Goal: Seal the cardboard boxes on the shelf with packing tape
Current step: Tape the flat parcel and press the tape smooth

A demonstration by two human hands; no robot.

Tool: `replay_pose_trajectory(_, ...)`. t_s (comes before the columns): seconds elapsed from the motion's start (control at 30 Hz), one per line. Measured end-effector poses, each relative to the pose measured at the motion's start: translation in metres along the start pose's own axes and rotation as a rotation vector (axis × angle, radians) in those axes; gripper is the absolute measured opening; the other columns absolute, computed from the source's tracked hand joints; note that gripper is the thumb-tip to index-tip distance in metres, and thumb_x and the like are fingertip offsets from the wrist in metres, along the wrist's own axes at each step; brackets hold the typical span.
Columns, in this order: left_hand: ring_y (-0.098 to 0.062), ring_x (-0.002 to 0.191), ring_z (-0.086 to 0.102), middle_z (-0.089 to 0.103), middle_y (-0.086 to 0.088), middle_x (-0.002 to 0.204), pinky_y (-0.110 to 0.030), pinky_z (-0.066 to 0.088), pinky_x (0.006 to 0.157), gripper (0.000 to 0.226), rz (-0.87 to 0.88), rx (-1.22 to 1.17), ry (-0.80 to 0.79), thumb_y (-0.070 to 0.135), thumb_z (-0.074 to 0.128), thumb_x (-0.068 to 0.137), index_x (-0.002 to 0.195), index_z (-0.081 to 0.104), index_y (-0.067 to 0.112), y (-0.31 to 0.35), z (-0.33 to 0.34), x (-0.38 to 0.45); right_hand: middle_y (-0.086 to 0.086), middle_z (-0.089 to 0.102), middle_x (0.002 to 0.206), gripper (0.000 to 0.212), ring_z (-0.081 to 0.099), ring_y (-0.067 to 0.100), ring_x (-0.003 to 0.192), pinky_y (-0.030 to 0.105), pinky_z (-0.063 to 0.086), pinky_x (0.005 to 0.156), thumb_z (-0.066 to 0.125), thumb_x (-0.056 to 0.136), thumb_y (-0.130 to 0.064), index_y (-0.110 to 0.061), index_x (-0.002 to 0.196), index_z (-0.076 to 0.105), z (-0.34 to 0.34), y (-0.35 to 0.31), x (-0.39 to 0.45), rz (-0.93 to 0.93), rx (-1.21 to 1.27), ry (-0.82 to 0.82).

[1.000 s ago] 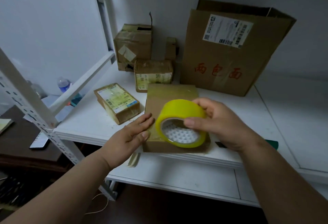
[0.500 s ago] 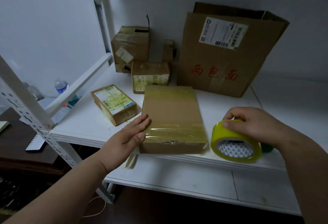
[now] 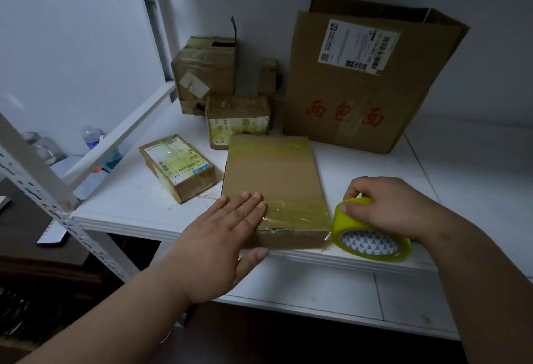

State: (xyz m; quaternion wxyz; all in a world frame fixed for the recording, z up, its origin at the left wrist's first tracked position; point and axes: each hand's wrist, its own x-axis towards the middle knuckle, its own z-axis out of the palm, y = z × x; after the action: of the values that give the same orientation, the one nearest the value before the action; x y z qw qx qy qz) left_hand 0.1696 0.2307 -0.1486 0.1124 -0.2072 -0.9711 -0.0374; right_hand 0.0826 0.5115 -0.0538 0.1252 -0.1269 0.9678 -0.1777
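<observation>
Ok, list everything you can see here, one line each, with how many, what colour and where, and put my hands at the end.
flat box: 1, brown with yellowish tape bands, shelf front centre
tape roll: 1, yellow, at the shelf front edge right of the flat box
labelled parcel: 1, brown with a printed label, shelf left of the flat box
small parcel: 1, brown, taped, behind the flat box
worn box: 1, brown, torn open on top, back left
large carton: 1, brown with red characters and a white label, back right, top open
shelf: 1, white
bottle: 1, clear with a blue label, beyond the shelf at left
left hand: flat on the flat box's near left corner
right hand: grips the tape roll from above
</observation>
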Motion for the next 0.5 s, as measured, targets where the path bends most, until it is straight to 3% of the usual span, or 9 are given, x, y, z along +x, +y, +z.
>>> replay_pose_trajectory(0.13, -0.021, 0.139, 0.044, 0.045, -0.004, 0.151, -0.042, 0.037, 0.114, 0.069, -0.012, 0.082, -0.004, 0.056, 0.041, 0.090, 0.144, 0.048, 0.014, 0.006, -0.005, 0.010, -0.010, 0.061, 0.095, 0.013, 0.055, 0.007, 0.087, 0.029, 0.048, 0.071, 0.061, 0.087, -0.045, -0.033, 0.089, 0.064, 0.000, 0.001, -0.004, 0.000, 0.012, 0.014)
replay_pose_trajectory(0.23, -0.021, 0.144, 0.035, 0.036, -0.005, 0.157, -0.045, 0.027, 0.114, 0.070, -0.023, 0.083, -0.028, 0.055, 0.037, 0.093, 0.150, 0.040, 0.014, 0.021, 0.003, 0.015, -0.009, 0.062, 0.100, 0.016, 0.056, 0.011, 0.093, 0.033, 0.049, 0.079, 0.058, 0.089, -0.047, -0.033, 0.095, 0.063, 0.002, -0.001, -0.008, -0.012, -0.040, 0.022)
replay_pose_trajectory(0.37, -0.017, 0.139, 0.043, 0.043, 0.002, 0.152, -0.043, 0.038, 0.113, 0.059, 0.003, 0.063, -0.025, 0.047, 0.030, 0.097, 0.147, 0.045, 0.020, 0.014, 0.002, 0.022, -0.006, 0.058, 0.118, 0.027, 0.055, 0.019, 0.111, 0.035, 0.040, 0.098, 0.051, 0.095, -0.040, -0.033, 0.119, 0.059, 0.009, -0.013, -0.014, -0.093, -0.366, 0.142)
replay_pose_trajectory(0.43, -0.017, 0.138, 0.044, 0.045, 0.003, 0.151, -0.043, 0.040, 0.111, 0.055, 0.016, 0.044, -0.024, 0.042, 0.030, 0.098, 0.146, 0.046, 0.020, 0.011, 0.001, 0.024, -0.003, 0.061, 0.122, 0.040, 0.055, 0.023, 0.115, 0.040, 0.033, 0.109, 0.051, 0.085, -0.022, -0.028, 0.123, 0.061, 0.023, -0.029, -0.021, -0.179, -0.500, 0.279)
replay_pose_trajectory(0.5, -0.020, 0.141, 0.040, 0.043, -0.001, 0.153, -0.041, 0.035, 0.115, 0.056, 0.020, 0.075, -0.009, 0.039, 0.033, 0.098, 0.147, 0.044, 0.015, 0.014, 0.004, 0.022, 0.005, 0.066, 0.124, 0.060, 0.060, 0.026, 0.116, 0.048, 0.033, 0.112, 0.051, 0.066, -0.018, -0.017, 0.124, 0.065, 0.047, -0.051, -0.028, -0.256, -0.457, 0.359)
